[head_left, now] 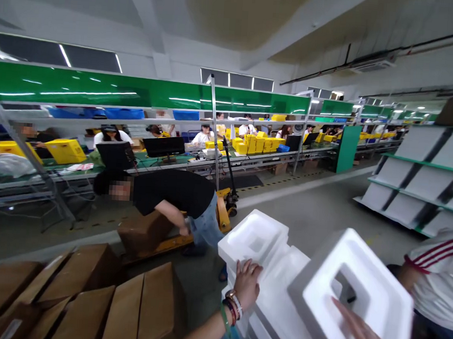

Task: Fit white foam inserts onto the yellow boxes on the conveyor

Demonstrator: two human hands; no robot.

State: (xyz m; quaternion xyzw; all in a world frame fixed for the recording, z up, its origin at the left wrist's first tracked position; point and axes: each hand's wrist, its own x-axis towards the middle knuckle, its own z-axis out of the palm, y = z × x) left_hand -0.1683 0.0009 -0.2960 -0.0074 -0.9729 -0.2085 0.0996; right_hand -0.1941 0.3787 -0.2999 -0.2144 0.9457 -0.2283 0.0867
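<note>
Foam packing frame (389,297) tilts beside right hand (362,336), fingers spread open against its lower face. Left hand (247,283), also open, rests on stacked foam trays (280,295), left of the frame.

**Quick count of what's in sight**

Two hands on the foam: one left hand (247,286), one right hand (364,334). One white foam tray (351,295) up front, one stack of foam trays (269,274) next to it, number of layers hard to tell. Cardboard boxes (88,304), open, bottom left: at least four, flaps overlap. One pallet jack (224,210), one brown box (144,231) on it. Two people close by: one bent over in a black shirt (171,194), one in a striped sleeve (438,274). Two big yellow bins (64,151). Two black monitors (164,146). One shelf rack (418,176). One green post (347,149). Small yellow boxes (254,143) down the line, too many to count.
</note>
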